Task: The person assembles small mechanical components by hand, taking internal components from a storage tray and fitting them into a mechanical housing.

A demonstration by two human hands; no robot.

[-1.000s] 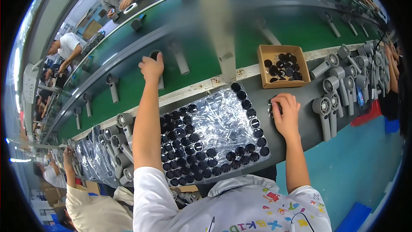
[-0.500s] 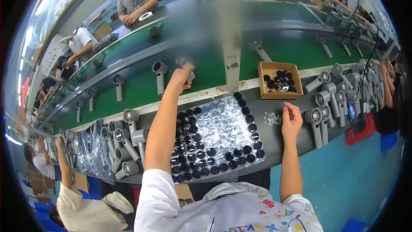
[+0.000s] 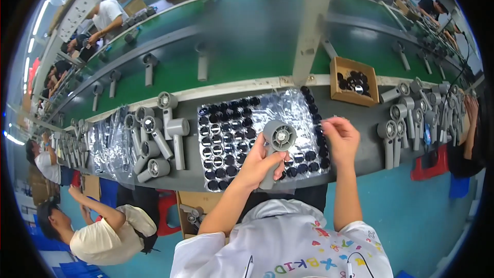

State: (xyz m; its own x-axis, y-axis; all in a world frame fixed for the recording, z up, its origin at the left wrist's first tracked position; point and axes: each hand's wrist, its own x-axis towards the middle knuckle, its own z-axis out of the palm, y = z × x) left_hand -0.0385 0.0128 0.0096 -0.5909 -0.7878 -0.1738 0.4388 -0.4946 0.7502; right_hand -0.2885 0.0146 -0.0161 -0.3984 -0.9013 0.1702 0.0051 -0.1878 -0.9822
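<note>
My left hand [image 3: 252, 169] is wrapped round the handle of a grey handheld fan body [image 3: 279, 135]. Its round head faces up, with the open ring and hub showing. To the right, my right hand [image 3: 342, 136] is raised with thumb and fingers pinched together; whatever lies between the fingertips is too small to name. Beneath both hands lies a clear plastic sheet [image 3: 275, 104], with rows of round black caps [image 3: 226, 128] along its left part and its edges. The fan body hides part of the sheet, and my right hand covers some caps at its right edge.
A cardboard box [image 3: 354, 96] of black caps stands beyond my right hand. Grey fan bodies cluster at left [image 3: 178, 128] and right [image 3: 387, 131]. Behind a metal post [image 3: 310, 31], a green conveyor belt [image 3: 247, 56] carries more fan bodies. Co-workers sit around the line.
My left hand has come back from the conveyor belt with a fan body and now holds it over the sheet. My right hand has moved left, closer to the sheet's right edge.
</note>
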